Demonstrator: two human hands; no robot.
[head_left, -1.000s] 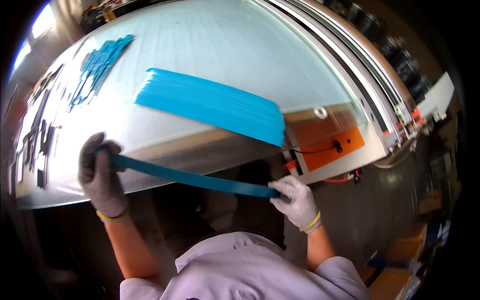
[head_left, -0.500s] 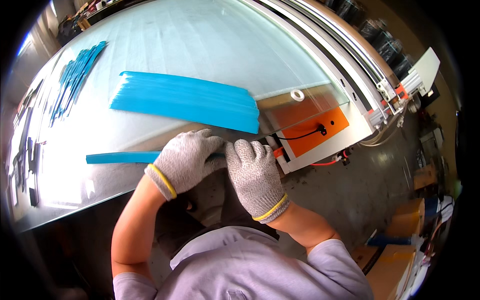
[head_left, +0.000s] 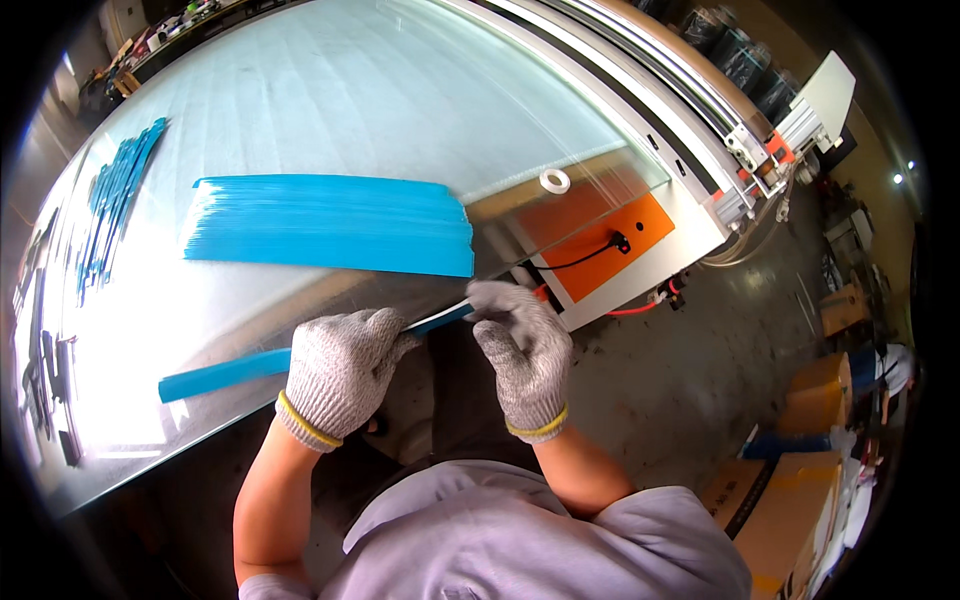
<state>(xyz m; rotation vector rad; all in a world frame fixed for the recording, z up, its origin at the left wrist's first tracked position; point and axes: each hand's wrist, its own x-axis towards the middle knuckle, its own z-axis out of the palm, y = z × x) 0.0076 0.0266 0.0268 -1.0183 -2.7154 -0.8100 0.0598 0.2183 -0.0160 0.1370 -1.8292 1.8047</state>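
A long blue strip (head_left: 225, 375) runs slantwise above the glass table's near edge. My left hand (head_left: 340, 370), in a grey knitted glove with a yellow cuff, is closed around the strip's middle. At its right end are the curled fingers of my right hand (head_left: 525, 350), gloved alike and a little blurred. A thin white line shows along the strip's upper edge between the hands; whether it is a separate layer I cannot tell. Beyond them lies a wide stack of similar blue strips (head_left: 330, 225), side by side on the glass.
More blue strips (head_left: 115, 215) lie loosely at the left of the glass tabletop (head_left: 300, 90), near dark strips (head_left: 50, 370). A white tape roll (head_left: 554, 181) sits at the right, by an orange panel (head_left: 630, 245) with a black cable. A metal rail machine borders that side; cardboard boxes (head_left: 790, 510) stand on the floor.
My hands have moved apart, baring a stretch of strip with a white edge between them. The strip now slants, its left end lower. The whole view has shifted slightly.
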